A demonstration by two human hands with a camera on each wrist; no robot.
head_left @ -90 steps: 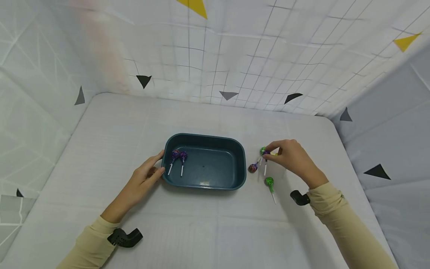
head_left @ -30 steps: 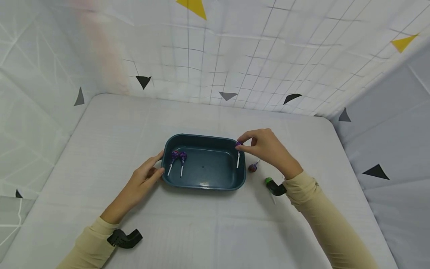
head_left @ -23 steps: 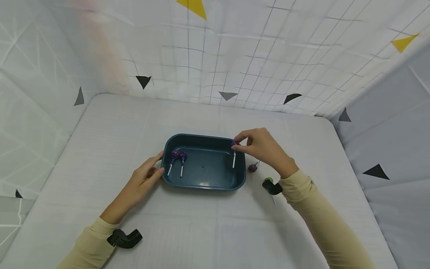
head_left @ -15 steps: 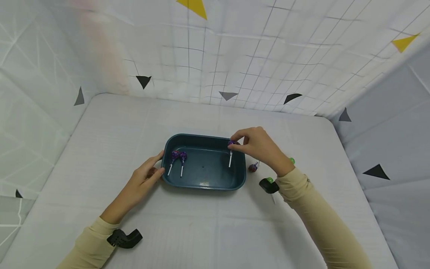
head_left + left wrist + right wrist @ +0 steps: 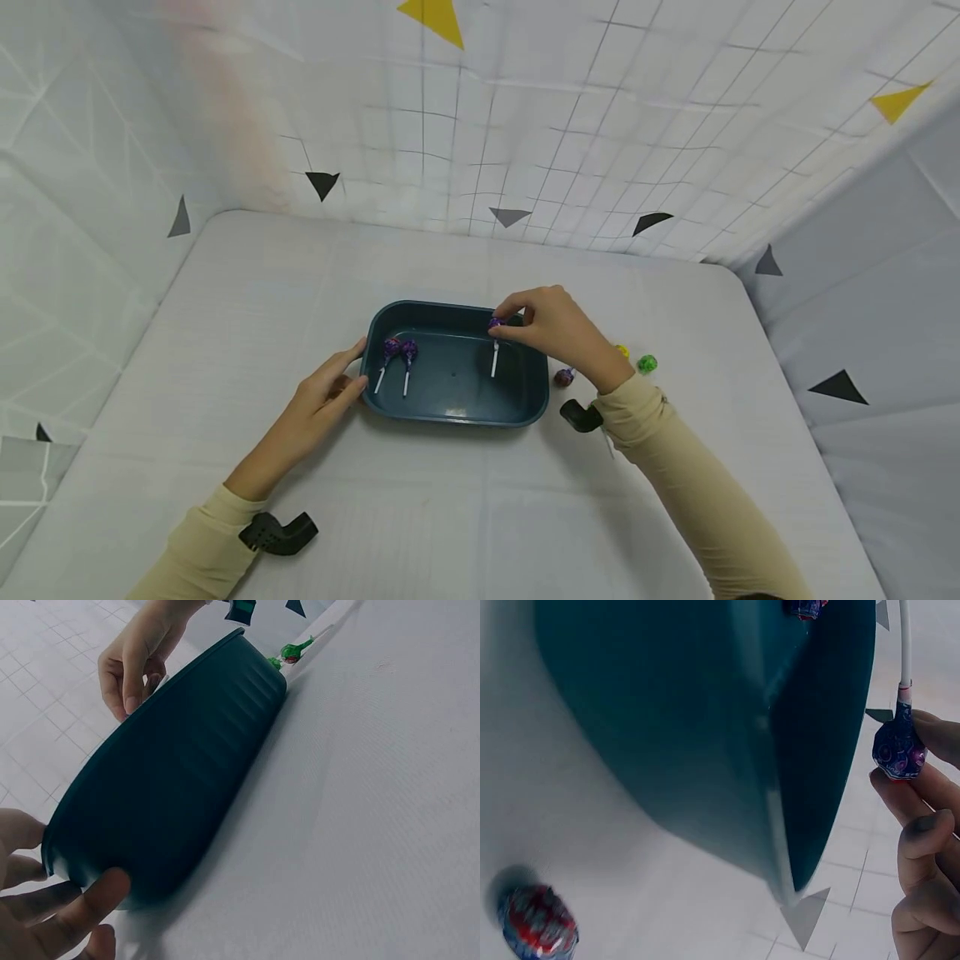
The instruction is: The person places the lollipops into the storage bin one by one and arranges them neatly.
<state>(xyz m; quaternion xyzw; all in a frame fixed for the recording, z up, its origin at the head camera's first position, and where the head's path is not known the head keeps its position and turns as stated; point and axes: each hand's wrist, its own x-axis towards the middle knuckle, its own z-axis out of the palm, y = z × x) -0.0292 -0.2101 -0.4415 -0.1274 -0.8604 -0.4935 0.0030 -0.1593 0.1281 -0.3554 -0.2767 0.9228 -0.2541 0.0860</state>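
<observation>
A dark teal plastic tray [image 5: 453,419] stands on the white-covered table. My left hand [image 5: 322,404] touches its left end, thumb and fingers spread against the outer wall. My right hand [image 5: 551,325] is over the tray's right half, pinching a purple-wrapped lollipop [image 5: 900,746] by its candy head between thumb and fingertips. In the head view, that lollipop's white stick [image 5: 495,360] points toward the tray's near side. Two more purple lollipops, a left one [image 5: 392,348] and a right one [image 5: 409,350], lie side by side at the tray's left end.
Right of the tray lie a red-and-purple lollipop [image 5: 564,377], a yellow candy [image 5: 622,351] and a green one [image 5: 647,363]. Another green lollipop [image 5: 296,651] is mostly hidden behind the right wrist camera [image 5: 581,415] in the head view. White cloth walls surround the table.
My right hand has picked up the purple lollipop from the group on the right and carried it left over the tray. My left hand stays at the tray's end.
</observation>
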